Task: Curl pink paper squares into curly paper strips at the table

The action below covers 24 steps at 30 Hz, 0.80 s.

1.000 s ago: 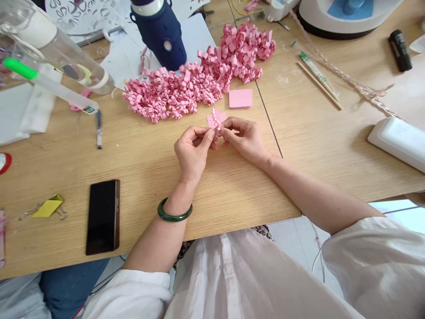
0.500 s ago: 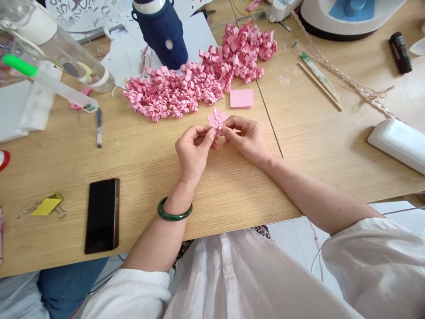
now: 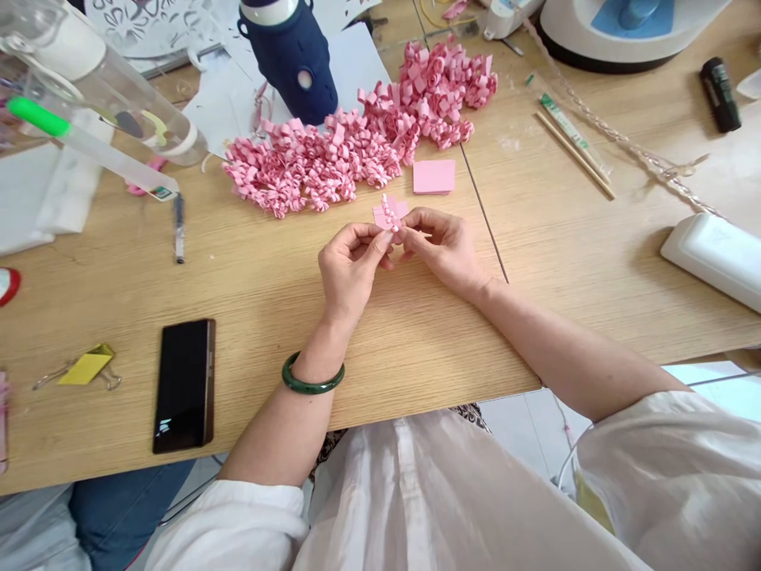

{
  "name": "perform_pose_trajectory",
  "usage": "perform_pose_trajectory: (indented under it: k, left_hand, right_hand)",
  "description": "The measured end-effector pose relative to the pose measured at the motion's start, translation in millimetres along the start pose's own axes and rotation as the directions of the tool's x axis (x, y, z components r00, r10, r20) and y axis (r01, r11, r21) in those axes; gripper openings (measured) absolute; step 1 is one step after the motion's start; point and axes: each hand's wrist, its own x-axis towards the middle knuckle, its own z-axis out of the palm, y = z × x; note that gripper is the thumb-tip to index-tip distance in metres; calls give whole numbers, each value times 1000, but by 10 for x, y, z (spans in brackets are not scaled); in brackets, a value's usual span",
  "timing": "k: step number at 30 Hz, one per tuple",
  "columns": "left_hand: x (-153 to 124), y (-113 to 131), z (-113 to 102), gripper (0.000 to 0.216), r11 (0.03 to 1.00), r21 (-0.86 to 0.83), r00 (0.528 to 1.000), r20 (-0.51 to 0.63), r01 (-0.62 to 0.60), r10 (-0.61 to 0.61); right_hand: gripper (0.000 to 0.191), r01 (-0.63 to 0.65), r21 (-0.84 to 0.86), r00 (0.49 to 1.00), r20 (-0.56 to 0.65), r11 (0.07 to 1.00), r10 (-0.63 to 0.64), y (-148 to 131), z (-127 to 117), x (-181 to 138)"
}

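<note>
Both hands meet over the wooden table, fingertips pinched together on a small pink paper piece. Left hand: thumb and forefinger closed on the piece's lower left edge; right hand: fingers curled, tips closed on its lower right edge. The piece stands above the fingertips, with a curled strip rising at its middle and flat flaps to either side. Whether it clears the tabletop cannot be told. Just beyond it lies a flat stack of pink squares; further back, a heap of curled pink paper. A green bangle sits on the left wrist. A black phone lies well apart, to the left.
</note>
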Motion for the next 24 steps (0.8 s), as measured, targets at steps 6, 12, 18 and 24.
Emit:
perform_pose_trajectory:
  k: [6, 12, 18, 24]
  left_hand:
    - [7, 4, 2, 27, 998, -39, 999, -3, 52, -52]
    - [16, 33, 31, 27, 976, -155, 987, -28, 150, -156]
    - [2, 54, 49, 28, 957, -179, 972, -15, 229, -236]
    - [2, 6, 23, 31, 995, -26, 994, -31, 101, -102]
  right_hand:
    - [40, -7, -8, 999, -34, 1000, 7, 19, 17, 10]
    - [39, -19, -27, 1000, -21, 999, 18, 24, 17, 5]
    - [41, 0, -42, 1000, -12, 999, 0, 35, 11, 5]
    - [42, -32, 19, 999, 18, 999, 31, 38, 3, 23]
